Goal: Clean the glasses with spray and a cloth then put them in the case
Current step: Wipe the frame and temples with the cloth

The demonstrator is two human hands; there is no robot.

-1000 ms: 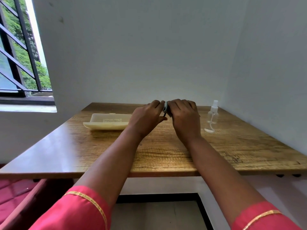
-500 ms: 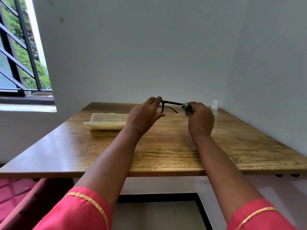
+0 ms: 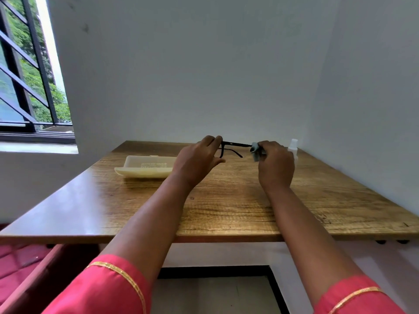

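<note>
With the left hand (image 3: 197, 159) pinching the glasses (image 3: 231, 149) at one end above the worktop's (image 3: 226, 207) far edge and the right hand (image 3: 275, 164) clamping the cloth (image 3: 255, 150) round a temple, a hard tug could bend the hinge or drop them.
</note>
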